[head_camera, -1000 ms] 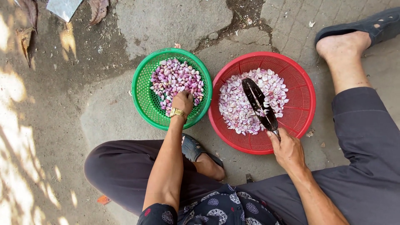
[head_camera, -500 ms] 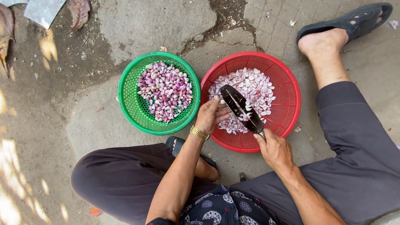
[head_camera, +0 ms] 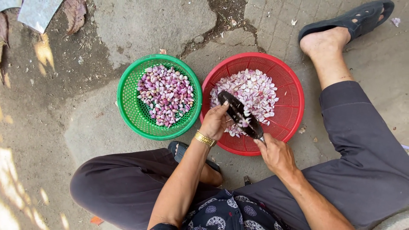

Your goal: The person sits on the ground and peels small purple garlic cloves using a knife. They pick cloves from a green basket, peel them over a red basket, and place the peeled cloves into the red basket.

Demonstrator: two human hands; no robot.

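Head view: right hand [head_camera: 276, 154] closed around handle of dark knife [head_camera: 240, 115], blade long axis running up-left over red basket [head_camera: 294, 85]. Left hand [head_camera: 216, 122] curled, fingertips pinching a small shallot piece [head_camera: 244, 123] against blade near its middle; exact grip partly hidden. Both hands above near rim of red basket, atop sliced shallots [head_camera: 251, 91]. Green basket [head_camera: 128, 106] of whole shallots [head_camera: 166, 100] just beside, on left-hand side, nearer left hand. All resting on concrete floor [head_camera: 149, 21].
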